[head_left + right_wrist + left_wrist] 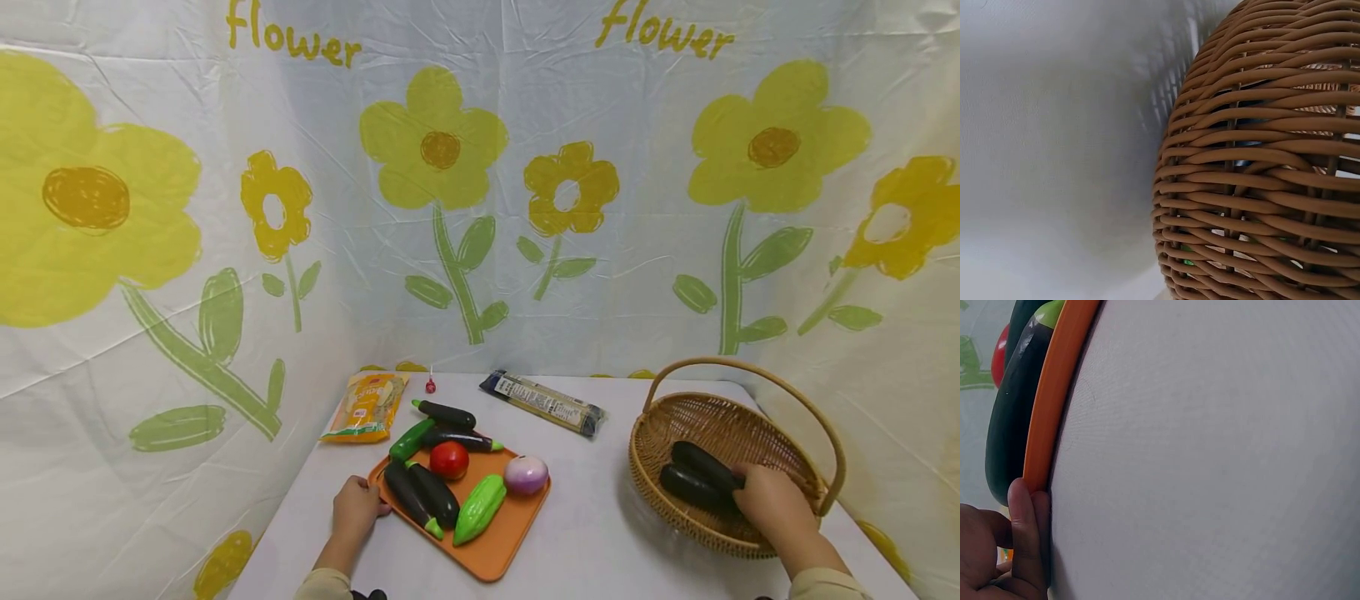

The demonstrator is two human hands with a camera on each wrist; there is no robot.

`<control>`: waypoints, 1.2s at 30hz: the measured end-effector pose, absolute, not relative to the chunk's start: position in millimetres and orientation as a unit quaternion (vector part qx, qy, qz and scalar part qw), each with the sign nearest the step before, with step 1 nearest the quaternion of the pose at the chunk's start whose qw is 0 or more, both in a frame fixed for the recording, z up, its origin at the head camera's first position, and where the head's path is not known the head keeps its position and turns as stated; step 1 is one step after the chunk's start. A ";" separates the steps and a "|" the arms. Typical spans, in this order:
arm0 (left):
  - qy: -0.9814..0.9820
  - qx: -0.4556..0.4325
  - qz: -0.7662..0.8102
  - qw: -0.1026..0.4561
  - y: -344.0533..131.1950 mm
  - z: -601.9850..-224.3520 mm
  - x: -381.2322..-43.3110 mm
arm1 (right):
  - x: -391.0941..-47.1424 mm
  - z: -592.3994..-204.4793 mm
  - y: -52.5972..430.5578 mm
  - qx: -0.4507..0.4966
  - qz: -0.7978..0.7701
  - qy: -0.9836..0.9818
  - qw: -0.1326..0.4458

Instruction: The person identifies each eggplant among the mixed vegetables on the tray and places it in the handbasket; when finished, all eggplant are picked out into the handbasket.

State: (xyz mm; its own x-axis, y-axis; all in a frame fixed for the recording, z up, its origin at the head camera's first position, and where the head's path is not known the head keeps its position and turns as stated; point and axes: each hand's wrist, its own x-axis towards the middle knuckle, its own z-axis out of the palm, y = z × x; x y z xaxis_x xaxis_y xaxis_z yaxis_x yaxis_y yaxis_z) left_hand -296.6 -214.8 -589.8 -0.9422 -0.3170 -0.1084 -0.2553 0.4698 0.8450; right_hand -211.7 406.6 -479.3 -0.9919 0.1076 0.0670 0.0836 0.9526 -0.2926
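Observation:
My left hand (pixel 356 510) grips the left edge of an orange tray (pixel 504 557); in the left wrist view its fingers (pixel 1022 515) lie against the rim beside a dark eggplant (pixel 1013 425). On the tray are several dark eggplants (pixel 408 498), a green pepper (pixel 411 439), a red tomato (pixel 449 460), a bright green ridged vegetable (pixel 480 508) and a purple-white round vegetable (pixel 527 475). Inside a wicker basket (pixel 675 521), my right hand (pixel 776 504) holds the end of a dark eggplant (pixel 703 461); another eggplant (pixel 693 489) lies alongside. The basket wall hides this hand in the right wrist view.
A yellow-orange food bag (pixel 366 407) stands behind the tray at left, near a small red item (pixel 431 386). A long clear-wrapped package (pixel 546 402) lies at the back. The basket's arched handle (pixel 806 400) rises over it. Flower-printed cloth walls surround the white table.

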 end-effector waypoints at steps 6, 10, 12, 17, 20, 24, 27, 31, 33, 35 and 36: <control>-0.855 0.166 -0.489 0.034 -215.2 -589.6 -295.9 | -210.7 -475.6 403.3 -0.046 0.142 -0.985 0.084; -0.856 0.164 -0.489 0.036 -215.2 -589.8 -295.6 | -212.1 -466.9 394.9 -0.039 0.148 -0.981 0.122; -0.856 0.165 -0.489 0.036 -215.1 -589.6 -295.5 | -212.5 -459.8 387.9 -0.030 0.150 -0.979 0.136; -0.855 0.169 -0.489 0.035 -214.3 -588.3 -295.0 | -211.9 -439.4 362.3 -0.016 0.163 -0.975 0.152; -0.854 0.172 -0.490 0.034 -213.4 -587.4 -294.5 | -212.0 -429.3 346.1 -0.007 0.176 -0.971 0.159; -0.855 0.172 -0.489 0.033 -213.2 -586.6 -293.5 | -213.6 -420.9 327.8 0.011 0.191 -0.968 0.165; -0.855 0.171 -0.488 0.034 -213.4 -586.7 -293.3 | -216.7 -417.5 317.0 0.029 0.204 -0.964 0.171; -0.855 0.166 -0.490 0.041 -213.4 -587.0 -292.5 | -221.8 -413.8 301.5 0.044 0.225 -0.958 0.171; -0.855 0.163 -0.491 0.044 -213.5 -587.0 -292.0 | -224.8 -412.4 292.1 0.045 0.232 -0.957 0.169; -0.854 0.163 -0.492 0.042 -213.3 -586.7 -291.5 | -228.3 -412.0 281.8 0.045 0.233 -0.958 0.161; -0.854 0.163 -0.492 0.041 -213.2 -586.5 -291.2 | -230.4 -412.4 276.3 0.045 0.232 -0.958 0.160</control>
